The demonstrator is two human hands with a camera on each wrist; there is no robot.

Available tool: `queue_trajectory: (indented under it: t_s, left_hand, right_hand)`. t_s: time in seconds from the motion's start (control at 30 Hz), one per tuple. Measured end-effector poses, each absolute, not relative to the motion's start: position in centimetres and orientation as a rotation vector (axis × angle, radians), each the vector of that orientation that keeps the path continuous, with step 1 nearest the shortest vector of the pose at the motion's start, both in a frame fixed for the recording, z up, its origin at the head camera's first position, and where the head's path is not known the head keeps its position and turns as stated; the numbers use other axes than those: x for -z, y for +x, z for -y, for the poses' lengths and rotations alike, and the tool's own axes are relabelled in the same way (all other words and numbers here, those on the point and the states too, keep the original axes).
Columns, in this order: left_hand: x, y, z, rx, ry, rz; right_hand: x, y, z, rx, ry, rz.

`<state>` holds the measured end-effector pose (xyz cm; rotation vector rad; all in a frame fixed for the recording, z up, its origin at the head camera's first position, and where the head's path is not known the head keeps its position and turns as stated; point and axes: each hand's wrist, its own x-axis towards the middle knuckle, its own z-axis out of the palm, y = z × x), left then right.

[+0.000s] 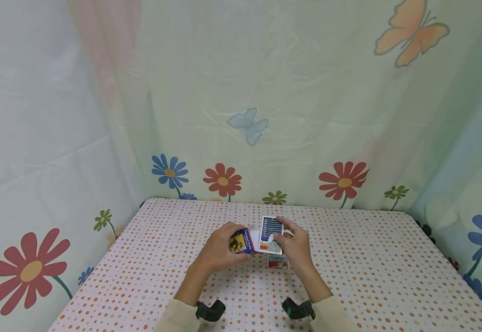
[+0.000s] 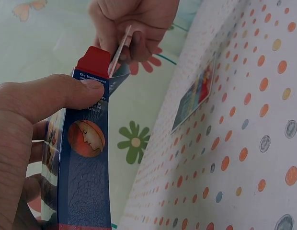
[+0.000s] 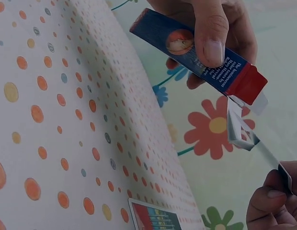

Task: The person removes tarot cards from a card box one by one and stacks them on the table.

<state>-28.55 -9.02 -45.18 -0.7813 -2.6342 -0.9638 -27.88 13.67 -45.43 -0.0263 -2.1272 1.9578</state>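
Box [image 1: 241,242]: one, dark blue, with a yellow picture on its front, a round face picture on one narrow side and a red flap [image 2: 94,61] standing out at its end. It was held above the bench [image 1: 120,295] in the left hand [image 1: 219,247], fingers bent around it, the thumb laid along the narrow side; its flap end was turned toward the right hand [image 1: 298,246].

Card [image 1: 271,227]: one visible, white-bordered, dark striped above and lighter below. It was pinched by the right hand at its edge, just beside the box's flap end (whether the two touched could not be told).

Second card [image 1: 278,263]: lying flat on the bench, below the held one and nearer the person, its picture partly red.

Bench: covered in white, with many-coloured dots.

Straps [image 1: 211,311]: two, dark, one at each wrist, beside pale sleeves [image 1: 177,317].

Backdrop [image 1: 199,83]: pale cloth, printed with flowers and butterflies.
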Motion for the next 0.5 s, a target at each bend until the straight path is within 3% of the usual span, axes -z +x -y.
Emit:
queue_trajectory:
  t_s: [0.5]
  left_hand:
    - [45.23,-28.6,9.03,0.955,-0.763,2.63]
  right_hand:
    - [45.61,-28.29,-14.66,-1.885,-0.135,2.173]
